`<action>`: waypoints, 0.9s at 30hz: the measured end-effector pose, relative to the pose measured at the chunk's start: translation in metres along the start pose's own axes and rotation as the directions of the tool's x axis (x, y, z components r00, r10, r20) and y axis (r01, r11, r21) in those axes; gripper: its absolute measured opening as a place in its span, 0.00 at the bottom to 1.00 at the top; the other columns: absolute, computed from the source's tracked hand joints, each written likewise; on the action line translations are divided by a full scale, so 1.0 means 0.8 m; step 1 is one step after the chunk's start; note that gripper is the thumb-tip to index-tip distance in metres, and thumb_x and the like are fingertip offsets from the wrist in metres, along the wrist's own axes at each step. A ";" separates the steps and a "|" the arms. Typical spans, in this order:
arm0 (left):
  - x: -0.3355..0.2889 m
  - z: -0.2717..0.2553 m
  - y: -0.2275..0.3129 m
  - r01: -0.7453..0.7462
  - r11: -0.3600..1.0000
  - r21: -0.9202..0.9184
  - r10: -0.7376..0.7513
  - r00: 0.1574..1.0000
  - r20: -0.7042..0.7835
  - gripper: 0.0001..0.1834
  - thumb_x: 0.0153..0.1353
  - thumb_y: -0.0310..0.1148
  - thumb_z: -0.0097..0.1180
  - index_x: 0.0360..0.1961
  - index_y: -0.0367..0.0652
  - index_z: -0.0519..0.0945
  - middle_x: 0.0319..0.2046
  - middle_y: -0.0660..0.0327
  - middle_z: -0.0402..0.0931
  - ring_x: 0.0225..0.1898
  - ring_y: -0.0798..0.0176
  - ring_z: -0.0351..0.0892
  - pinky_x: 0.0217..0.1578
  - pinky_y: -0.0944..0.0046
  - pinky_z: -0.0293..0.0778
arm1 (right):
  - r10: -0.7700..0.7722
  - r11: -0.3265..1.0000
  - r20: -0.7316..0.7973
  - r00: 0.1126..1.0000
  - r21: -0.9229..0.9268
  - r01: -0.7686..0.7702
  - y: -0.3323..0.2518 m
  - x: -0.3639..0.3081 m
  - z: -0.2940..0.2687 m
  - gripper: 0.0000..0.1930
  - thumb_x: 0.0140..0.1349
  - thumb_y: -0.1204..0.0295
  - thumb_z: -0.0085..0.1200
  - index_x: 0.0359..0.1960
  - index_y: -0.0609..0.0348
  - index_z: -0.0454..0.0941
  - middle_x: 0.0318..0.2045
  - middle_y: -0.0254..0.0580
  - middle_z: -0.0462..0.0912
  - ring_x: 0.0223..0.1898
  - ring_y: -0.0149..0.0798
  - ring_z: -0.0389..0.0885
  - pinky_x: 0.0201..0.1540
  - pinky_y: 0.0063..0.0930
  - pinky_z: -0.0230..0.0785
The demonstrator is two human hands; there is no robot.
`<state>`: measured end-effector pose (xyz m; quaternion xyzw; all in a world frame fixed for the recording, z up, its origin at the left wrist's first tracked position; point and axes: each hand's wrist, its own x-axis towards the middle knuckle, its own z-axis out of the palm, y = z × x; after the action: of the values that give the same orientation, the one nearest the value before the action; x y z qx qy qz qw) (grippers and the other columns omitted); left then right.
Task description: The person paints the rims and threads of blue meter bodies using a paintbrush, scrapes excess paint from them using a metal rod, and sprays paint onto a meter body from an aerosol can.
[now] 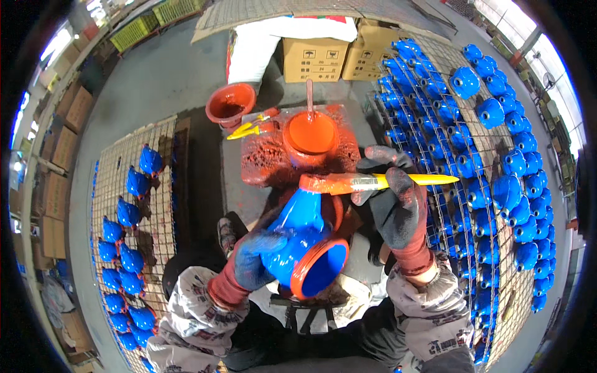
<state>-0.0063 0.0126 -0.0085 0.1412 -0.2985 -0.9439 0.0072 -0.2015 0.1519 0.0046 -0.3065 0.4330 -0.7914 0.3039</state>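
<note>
My left hand [254, 258], in a dark work glove, grips a glossy blue hollow vessel [298, 227] from its left side. The vessel is tilted, its wide red-rimmed mouth facing down and right and its narrow neck pointing up. In my right hand [395, 202], also gloved, is a paintbrush [367, 182] with a yellow handle, pinched between thumb and fingers. The brush lies level, and its red-coated bristles meet the top of the neck. Beyond the vessel stands a pot of red-orange paint [312, 137] with a stick upright in it.
The pot sits on a paint-stained board [261, 163] beside another yellow-handled brush [245, 130]. A red bowl [231, 104] stands behind. Mesh racks of blue vessels flank me, left [163, 205] and right [460, 53]. Cardboard boxes [315, 60] and a white sack [254, 53] are at the back.
</note>
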 end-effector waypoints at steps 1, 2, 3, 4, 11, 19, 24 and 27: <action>-0.001 -0.002 -0.003 0.004 0.997 -0.080 0.000 0.999 0.050 0.51 0.45 0.44 0.65 0.69 0.36 0.59 0.62 0.39 0.67 0.60 0.40 0.72 0.62 0.43 0.68 | 0.037 0.987 0.010 0.999 0.158 -0.038 0.004 0.001 0.001 0.23 0.69 0.64 0.49 0.58 0.69 0.69 0.46 0.53 0.81 0.37 0.44 0.84 0.40 0.33 0.77; -0.001 -0.004 -0.006 0.018 0.990 -0.143 -0.005 0.996 0.093 0.52 0.43 0.45 0.65 0.69 0.36 0.59 0.62 0.39 0.66 0.61 0.38 0.71 0.62 0.42 0.67 | 0.083 0.972 0.009 0.997 0.221 -0.083 0.006 0.002 0.001 0.23 0.68 0.64 0.49 0.58 0.69 0.69 0.46 0.52 0.80 0.38 0.45 0.84 0.41 0.35 0.77; -0.001 -0.007 -0.008 0.053 0.986 -0.160 -0.026 0.986 0.168 0.52 0.43 0.51 0.69 0.67 0.38 0.61 0.61 0.39 0.66 0.61 0.37 0.70 0.62 0.40 0.67 | 0.126 0.952 0.018 0.992 0.279 -0.126 0.008 0.003 0.002 0.23 0.67 0.64 0.50 0.58 0.68 0.69 0.47 0.52 0.80 0.40 0.45 0.84 0.42 0.36 0.77; -0.002 -0.010 -0.012 0.062 0.981 -0.182 -0.027 0.982 0.186 0.53 0.42 0.54 0.70 0.67 0.39 0.62 0.61 0.39 0.66 0.61 0.37 0.70 0.61 0.40 0.68 | 0.162 0.925 0.004 0.987 0.347 -0.154 0.011 0.003 0.004 0.24 0.67 0.64 0.50 0.59 0.68 0.69 0.47 0.51 0.80 0.41 0.46 0.84 0.42 0.37 0.77; -0.009 -0.020 -0.024 0.173 0.888 -0.426 0.011 0.918 0.395 0.60 0.43 0.47 0.74 0.72 0.37 0.52 0.63 0.36 0.63 0.63 0.35 0.67 0.65 0.37 0.63 | 0.163 0.960 0.116 0.980 0.212 -0.184 0.010 0.011 0.002 0.17 0.71 0.66 0.46 0.57 0.59 0.74 0.55 0.59 0.75 0.46 0.50 0.83 0.45 0.37 0.79; -0.014 -0.011 -0.007 -0.023 0.982 0.188 0.036 0.997 -0.071 0.47 0.41 0.32 0.67 0.66 0.36 0.62 0.55 0.46 0.74 0.57 0.47 0.76 0.61 0.48 0.70 | -0.102 0.995 0.038 0.994 0.027 0.101 -0.006 0.002 0.020 0.12 0.71 0.77 0.45 0.53 0.68 0.68 0.55 0.60 0.75 0.50 0.49 0.82 0.54 0.40 0.77; -0.008 -0.006 -0.001 -0.178 0.707 0.685 0.276 0.960 -0.036 0.37 0.47 0.34 0.72 0.58 0.40 0.69 0.48 0.57 0.74 0.51 0.62 0.76 0.52 0.61 0.73 | 0.040 0.877 -0.185 0.982 -0.464 -0.123 -0.021 0.011 0.014 0.09 0.66 0.72 0.59 0.41 0.66 0.82 0.30 0.38 0.84 0.28 0.26 0.81 0.28 0.21 0.73; -0.003 -0.005 -0.010 -0.246 0.326 0.913 0.381 0.918 0.111 0.35 0.45 0.34 0.74 0.55 0.40 0.71 0.46 0.52 0.76 0.46 0.56 0.80 0.48 0.58 0.75 | 0.018 0.687 -0.196 0.980 -0.710 -0.154 -0.007 0.026 0.003 0.15 0.62 0.63 0.63 0.32 0.66 0.83 0.17 0.33 0.78 0.18 0.25 0.73 0.21 0.27 0.62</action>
<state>-0.0028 0.0174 -0.0153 0.1195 -0.7858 -0.5930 0.1293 -0.2141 0.1378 0.0151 -0.3103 0.7475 -0.5659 0.1571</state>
